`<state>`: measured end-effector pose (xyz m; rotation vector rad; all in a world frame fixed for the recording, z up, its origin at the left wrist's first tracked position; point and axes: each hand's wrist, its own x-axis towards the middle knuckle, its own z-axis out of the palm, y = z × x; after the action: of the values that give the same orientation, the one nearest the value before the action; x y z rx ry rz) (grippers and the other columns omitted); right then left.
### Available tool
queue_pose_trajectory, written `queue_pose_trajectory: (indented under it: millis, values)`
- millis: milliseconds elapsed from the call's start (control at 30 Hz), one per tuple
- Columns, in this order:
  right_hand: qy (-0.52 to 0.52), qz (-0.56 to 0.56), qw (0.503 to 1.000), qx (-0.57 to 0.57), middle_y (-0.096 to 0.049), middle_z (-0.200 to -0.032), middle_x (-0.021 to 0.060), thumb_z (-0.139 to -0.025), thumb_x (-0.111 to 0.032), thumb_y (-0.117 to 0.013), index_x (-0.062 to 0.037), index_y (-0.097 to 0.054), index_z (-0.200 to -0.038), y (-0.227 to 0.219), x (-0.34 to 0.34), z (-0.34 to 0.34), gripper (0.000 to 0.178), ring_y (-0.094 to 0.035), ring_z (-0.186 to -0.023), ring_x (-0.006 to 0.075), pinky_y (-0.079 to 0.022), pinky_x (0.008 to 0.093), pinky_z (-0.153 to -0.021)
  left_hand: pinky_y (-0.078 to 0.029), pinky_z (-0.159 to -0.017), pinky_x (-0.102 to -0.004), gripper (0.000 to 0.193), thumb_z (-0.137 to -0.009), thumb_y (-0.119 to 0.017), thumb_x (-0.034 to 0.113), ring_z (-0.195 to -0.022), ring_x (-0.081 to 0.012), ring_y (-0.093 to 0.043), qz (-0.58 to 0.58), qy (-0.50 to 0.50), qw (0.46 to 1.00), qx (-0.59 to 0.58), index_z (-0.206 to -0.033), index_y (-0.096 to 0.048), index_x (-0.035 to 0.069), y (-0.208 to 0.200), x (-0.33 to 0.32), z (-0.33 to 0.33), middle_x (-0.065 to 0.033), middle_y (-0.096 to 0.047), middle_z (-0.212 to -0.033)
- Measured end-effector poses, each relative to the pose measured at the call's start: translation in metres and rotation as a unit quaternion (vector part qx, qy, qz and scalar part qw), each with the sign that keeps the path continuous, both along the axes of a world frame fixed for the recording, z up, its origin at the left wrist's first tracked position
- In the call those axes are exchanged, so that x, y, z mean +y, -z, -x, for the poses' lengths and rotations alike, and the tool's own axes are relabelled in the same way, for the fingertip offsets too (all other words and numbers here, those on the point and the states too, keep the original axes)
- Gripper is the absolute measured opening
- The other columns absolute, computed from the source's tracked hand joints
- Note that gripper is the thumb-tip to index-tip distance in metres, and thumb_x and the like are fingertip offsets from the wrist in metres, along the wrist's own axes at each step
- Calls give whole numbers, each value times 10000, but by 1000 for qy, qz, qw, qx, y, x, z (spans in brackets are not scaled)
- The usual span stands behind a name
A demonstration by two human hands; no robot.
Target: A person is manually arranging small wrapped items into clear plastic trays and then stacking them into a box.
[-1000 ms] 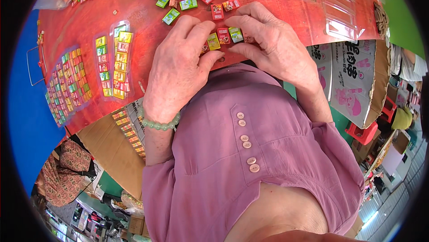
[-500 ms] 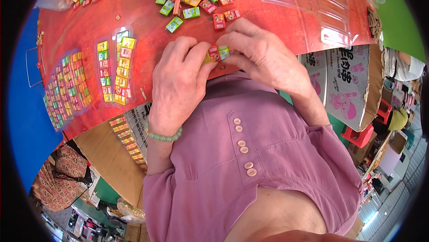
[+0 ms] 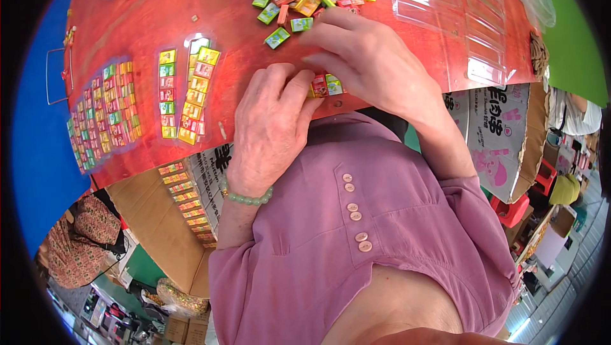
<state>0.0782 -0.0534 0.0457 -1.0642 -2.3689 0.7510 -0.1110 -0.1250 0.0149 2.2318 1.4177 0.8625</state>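
My left hand (image 3: 270, 125), a green bead bracelet at its wrist, is closed by the table's near edge. Its thumb and fingertips grip the left end of a short row of small candy-sized boxes (image 3: 326, 85), red and green ones showing; the rest is behind the fingers. Above and right of that row, my right hand (image 3: 372, 58) is lifted with fingers apart, reaching toward the loose pile of small boxes (image 3: 307, 5) in yellow, green, red and orange. Nothing shows between its fingers, which are slightly blurred. A green box (image 3: 277, 38) lies at the pile's near edge.
Filled strips of boxes (image 3: 167, 93) lie on the red table (image 3: 248, 52), with a larger filled block (image 3: 105, 112) further left. Clear plastic trays (image 3: 480, 20) are at the far right. Open cardboard cartons (image 3: 159, 224) stand below the near edge; one holds filled strips.
My right hand has let go of the row of boxes and moved up toward the pile, its fingers spreading. The left hand stays on the row. The whole view has shifted slightly.
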Motion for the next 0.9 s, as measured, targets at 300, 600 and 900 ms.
queue_pose_trajectory:
  millis: [300,600,900]
  values:
    - [-47,-98,990,-85,-608,-1029,134,-891,-88,-701,-22,-652,-1035,23,27,34,166,-661,-904,366,-546,467,-741,-526,-821,-445,353,-822,-781,75,-944,-323,-594,1,-6,1000,2,-1148,-659,17,0,-3,-1,-121,-582,-1052]
    - [95,-37,995,0,-604,-968,162,-899,-52,-724,-14,-653,-1142,-7,-19,-7,256,-649,-838,377,-530,450,-723,-528,-798,-439,363,-787,-809,53,-956,-346,-629,-2,-9,1000,-17,-1123,-681,10,3,-2,0,-143,-623,-1073]
    - [158,-25,984,-73,-634,-971,162,-915,-135,-759,-8,-676,-1172,2,-39,-28,299,-664,-821,376,-531,445,-698,-523,-806,-433,377,-801,-807,80,-935,-316,-600,-14,-5,1000,-5,-1140,-665,-1,5,0,0,-117,-583,-1079]
